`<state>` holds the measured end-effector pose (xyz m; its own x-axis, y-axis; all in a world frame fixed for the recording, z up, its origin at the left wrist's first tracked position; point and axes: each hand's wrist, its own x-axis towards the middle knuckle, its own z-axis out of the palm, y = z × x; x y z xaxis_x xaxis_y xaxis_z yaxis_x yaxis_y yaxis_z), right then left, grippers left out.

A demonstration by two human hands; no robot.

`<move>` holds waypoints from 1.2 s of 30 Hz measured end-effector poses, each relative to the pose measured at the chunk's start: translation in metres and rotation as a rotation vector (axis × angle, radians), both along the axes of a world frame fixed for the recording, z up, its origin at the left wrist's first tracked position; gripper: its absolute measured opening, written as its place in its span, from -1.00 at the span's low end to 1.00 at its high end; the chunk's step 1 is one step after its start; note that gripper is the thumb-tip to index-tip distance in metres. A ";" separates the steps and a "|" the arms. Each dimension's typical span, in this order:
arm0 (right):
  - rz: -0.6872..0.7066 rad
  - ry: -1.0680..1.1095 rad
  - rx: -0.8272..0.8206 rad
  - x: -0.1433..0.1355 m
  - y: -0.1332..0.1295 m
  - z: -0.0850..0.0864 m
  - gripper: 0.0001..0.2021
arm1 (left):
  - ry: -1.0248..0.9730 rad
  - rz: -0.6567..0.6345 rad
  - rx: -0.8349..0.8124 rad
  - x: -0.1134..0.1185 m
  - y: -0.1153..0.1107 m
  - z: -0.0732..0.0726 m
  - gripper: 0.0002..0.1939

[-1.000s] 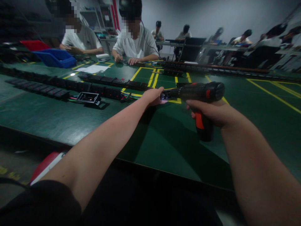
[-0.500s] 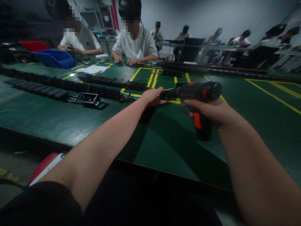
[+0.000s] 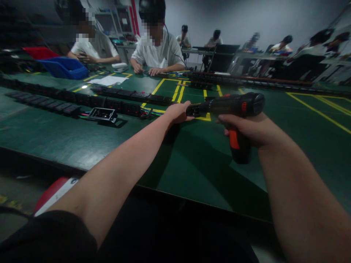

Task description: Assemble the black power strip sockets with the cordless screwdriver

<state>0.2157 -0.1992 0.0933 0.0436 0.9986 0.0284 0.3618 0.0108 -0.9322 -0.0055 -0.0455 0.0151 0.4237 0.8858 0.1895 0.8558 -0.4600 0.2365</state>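
My right hand (image 3: 244,126) is wrapped round the grip of a black and orange cordless drill (image 3: 238,104), held level with its nose pointing left. My left hand (image 3: 179,112) is closed on a small black part (image 3: 194,110) just above the green table; most of that part is hidden by the fingers. The drill's front end meets or nearly meets the black part; contact cannot be made out. Left of my left hand, coloured wires (image 3: 149,113) come out of the end of a long black socket strip (image 3: 117,105).
A shorter black strip with a wired display module (image 3: 101,114) lies at left. Further back are a blue bin (image 3: 64,67), white paper (image 3: 108,80) and more strips (image 3: 246,78). Two people sit across the green table (image 3: 131,153); others work behind.
The drill and my right hand have shifted slightly to the right, away from my left hand. My left hand stays in place with the black part.
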 end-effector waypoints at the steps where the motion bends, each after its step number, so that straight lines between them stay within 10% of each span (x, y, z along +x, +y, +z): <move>1: -0.004 0.007 -0.007 0.000 0.000 0.001 -0.47 | -0.006 -0.002 0.007 -0.001 0.001 -0.001 -0.32; 19: 0.009 0.368 0.355 0.011 0.006 0.004 -0.68 | 0.017 -0.136 0.372 -0.010 0.011 -0.012 -0.38; 36: -0.042 0.302 0.330 0.011 0.007 0.000 -0.76 | -0.005 -0.174 0.400 -0.015 0.018 -0.016 -0.36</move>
<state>0.2268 -0.1920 0.0934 0.1392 0.9354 0.3250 0.0801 0.3164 -0.9452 -0.0203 -0.0272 -0.0005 0.5582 0.6576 0.5059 0.7567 -0.6536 0.0147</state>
